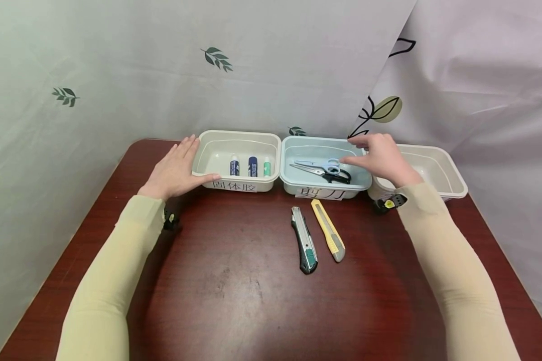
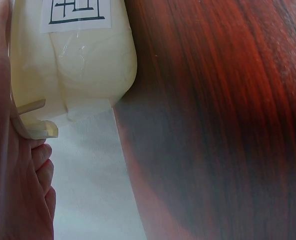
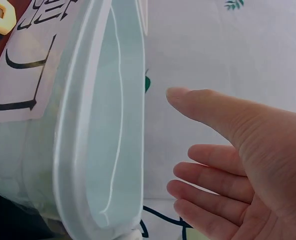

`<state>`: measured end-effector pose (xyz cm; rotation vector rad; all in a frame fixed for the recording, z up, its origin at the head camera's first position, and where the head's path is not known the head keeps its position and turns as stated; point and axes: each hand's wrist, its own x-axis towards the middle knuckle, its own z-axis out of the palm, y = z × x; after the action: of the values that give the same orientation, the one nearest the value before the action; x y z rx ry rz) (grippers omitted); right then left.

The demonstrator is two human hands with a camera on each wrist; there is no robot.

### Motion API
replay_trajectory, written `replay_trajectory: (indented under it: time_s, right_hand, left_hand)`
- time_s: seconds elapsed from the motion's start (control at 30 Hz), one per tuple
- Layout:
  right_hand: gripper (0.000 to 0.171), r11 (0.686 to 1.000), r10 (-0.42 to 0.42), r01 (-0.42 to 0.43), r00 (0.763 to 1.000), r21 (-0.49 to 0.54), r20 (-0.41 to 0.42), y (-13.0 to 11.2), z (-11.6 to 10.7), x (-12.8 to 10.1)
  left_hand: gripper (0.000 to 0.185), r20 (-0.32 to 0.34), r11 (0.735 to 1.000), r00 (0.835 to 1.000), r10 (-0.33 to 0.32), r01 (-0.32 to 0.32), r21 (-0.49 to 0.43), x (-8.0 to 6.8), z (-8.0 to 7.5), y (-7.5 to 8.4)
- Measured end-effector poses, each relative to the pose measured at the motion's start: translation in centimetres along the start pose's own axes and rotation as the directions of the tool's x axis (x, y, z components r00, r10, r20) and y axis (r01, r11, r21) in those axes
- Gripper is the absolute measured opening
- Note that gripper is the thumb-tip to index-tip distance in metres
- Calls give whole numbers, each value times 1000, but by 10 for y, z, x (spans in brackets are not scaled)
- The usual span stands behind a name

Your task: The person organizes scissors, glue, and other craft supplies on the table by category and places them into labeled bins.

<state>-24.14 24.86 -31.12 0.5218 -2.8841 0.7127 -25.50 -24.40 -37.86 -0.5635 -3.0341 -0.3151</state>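
My left hand [image 1: 173,168] rests at the left end of a cream bin [image 1: 214,155], fingers straight and the thumb along its front rim. In the left wrist view, the fingers [image 2: 43,167] lie by the bin's corner. Several glue sticks [image 1: 253,166] stand or lie in that bin; I cannot tell which. My right hand [image 1: 381,158] hovers over the right end of a light blue bin [image 1: 293,150], thumb and fingers apart, holding nothing. In the blue bin lie light blue-handled scissors [image 1: 332,165] and black-handled scissors [image 1: 345,177].
A green-and-black utility knife [image 1: 304,240] and a yellow utility knife [image 1: 328,230] lie on the dark red table [image 1: 235,281] before the blue bin. Another cream bin [image 1: 453,183], partly behind my right wrist, stands at the right. A pale curtain [image 1: 140,65] hangs behind.
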Motion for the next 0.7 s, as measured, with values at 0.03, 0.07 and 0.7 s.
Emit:
replay_trajectory:
  time_s: [0.03,0.07,0.7]
  right_hand:
    - [56,1000,0,0,1000,4,-6,0,-1,-1]
    - [56,1000,-2,2,1000,6,-11,-1,-3,-3]
    - [61,998,22,-19,999,60,-43,-13,-16,-36]
  left_hand:
    - [118,1,1000,1000,1,-1,0,0,0,0]
    - [119,0,1000,1000,0,0,0,0,0,0]
    - [119,-7,1000,1000,6,-6,3,1,1,-2]
